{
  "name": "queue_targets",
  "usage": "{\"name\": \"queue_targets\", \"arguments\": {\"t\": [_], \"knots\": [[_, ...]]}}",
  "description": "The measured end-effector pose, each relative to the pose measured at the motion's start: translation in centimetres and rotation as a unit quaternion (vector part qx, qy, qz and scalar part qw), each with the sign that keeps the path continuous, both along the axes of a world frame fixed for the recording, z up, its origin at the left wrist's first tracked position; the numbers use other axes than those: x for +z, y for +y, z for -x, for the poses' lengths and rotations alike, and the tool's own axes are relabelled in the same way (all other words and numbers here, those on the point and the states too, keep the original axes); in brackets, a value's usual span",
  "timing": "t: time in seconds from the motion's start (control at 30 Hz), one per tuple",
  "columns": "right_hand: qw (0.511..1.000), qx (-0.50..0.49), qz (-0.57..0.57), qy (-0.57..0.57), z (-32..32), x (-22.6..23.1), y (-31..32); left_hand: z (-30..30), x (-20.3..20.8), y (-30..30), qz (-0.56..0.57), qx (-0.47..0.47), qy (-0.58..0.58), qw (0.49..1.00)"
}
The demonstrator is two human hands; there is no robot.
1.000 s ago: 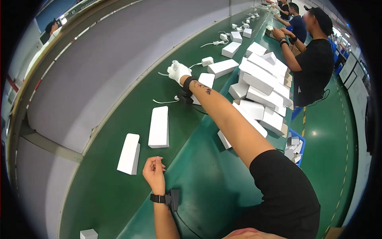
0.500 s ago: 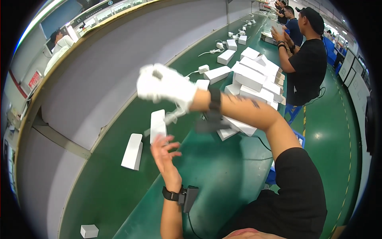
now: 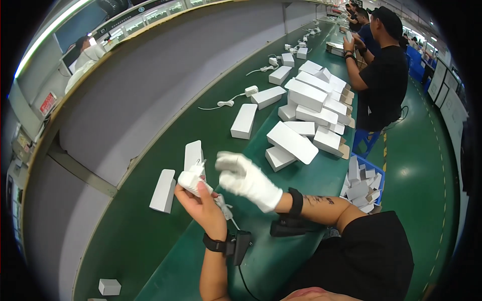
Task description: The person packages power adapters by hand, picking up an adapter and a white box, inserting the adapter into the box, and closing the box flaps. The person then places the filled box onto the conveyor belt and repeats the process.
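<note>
My bare left hand (image 3: 210,216) is closed around a white power adapter (image 3: 193,182), with its prongs pointing up. The adapter's bundled white cable (image 3: 224,206) dangles beside the wrist. To the right of it, my white-gloved right hand (image 3: 247,181) hovers with nothing in it, fingers apart and a little blurred. Just behind the adapter stands a white box (image 3: 194,150), partly covered by it. Another white box (image 3: 163,191) lies to the left of my left hand.
A heap of white cartons (image 3: 307,95) covers the bench on the right. More boxes and adapters (image 3: 250,91) line the green belt (image 3: 128,236). A blue bin (image 3: 380,173) of cartons stands below the bench edge. A co-worker (image 3: 384,75) handles something farther along.
My right hand has come down and right, away from the back of the belt. The left hand, open and without the adapter before, now has it with the cable hanging.
</note>
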State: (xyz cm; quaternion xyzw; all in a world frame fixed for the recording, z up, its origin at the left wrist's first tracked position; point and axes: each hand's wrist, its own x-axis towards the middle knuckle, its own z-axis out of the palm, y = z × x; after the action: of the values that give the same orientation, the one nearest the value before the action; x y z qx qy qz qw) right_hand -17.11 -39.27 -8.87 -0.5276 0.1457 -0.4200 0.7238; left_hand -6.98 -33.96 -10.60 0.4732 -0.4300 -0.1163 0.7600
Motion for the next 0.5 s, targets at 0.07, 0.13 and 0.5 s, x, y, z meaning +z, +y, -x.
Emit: {"name": "queue_targets", "arguments": {"t": [0.07, 0.13, 0.5], "knots": [[0.993, 0.018, 0.109, 0.03, 0.0, -0.5, 1.5, 0.3, 0.3, -0.2, 0.029, 0.095, -0.111, 0.989], [0.994, 0.008, 0.103, 0.033, -0.4, -1.1, 0.5, 1.2, 0.0, 0.2, 0.02, 0.092, -0.224, 0.97], [0.995, 0.049, 0.029, -0.085, 1.9, 2.7, -3.0, -1.0, -0.7, -0.4, -0.248, -0.52, 0.259, 0.775]]}}
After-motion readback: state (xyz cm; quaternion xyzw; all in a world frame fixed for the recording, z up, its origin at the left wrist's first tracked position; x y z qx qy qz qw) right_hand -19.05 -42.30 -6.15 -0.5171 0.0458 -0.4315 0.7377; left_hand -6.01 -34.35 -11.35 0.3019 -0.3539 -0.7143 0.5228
